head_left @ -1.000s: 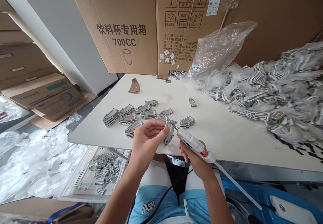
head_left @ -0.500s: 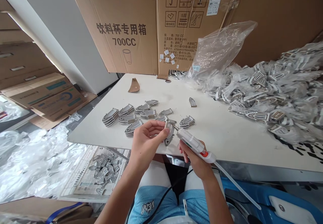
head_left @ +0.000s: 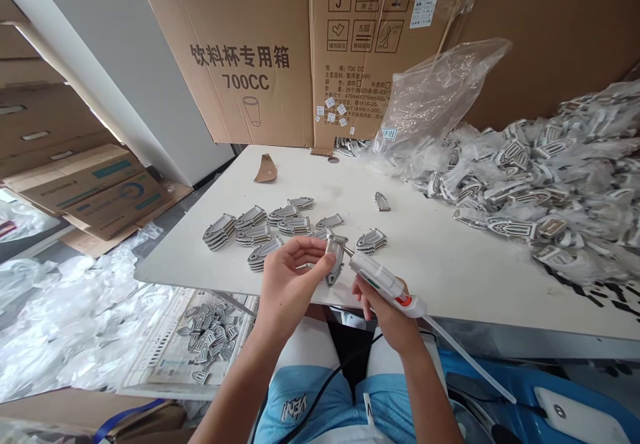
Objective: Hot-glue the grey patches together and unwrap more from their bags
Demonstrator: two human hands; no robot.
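My left hand [head_left: 295,277] is closed on a small grey-and-white arch-shaped plastic part [head_left: 336,264], pinching it between thumb and fingers above the front of the table. In my right hand [head_left: 387,311] is a white hot glue gun [head_left: 380,276] with an orange-red patch. A long glue stick [head_left: 470,357] sticks out of its back end. The gun's metal nozzle meets the upper edge of the held part; whether glue comes out cannot be seen. Stacks of like parts [head_left: 220,231] lie just beyond my left hand, and another stack [head_left: 371,240] sits past the nozzle.
A large heap of bagged parts [head_left: 520,177] covers the table's right side, a clear plastic bag [head_left: 440,91] beside it. Cardboard boxes [head_left: 240,24] wall off the back. One loose part [head_left: 382,201] and a cardboard scrap [head_left: 266,169] lie on the white table [head_left: 430,244]. Lower left stands a tray of parts [head_left: 210,337].
Almost nothing differs. The glue gun has shifted very slightly, its nozzle still at the top of the part in my left hand.
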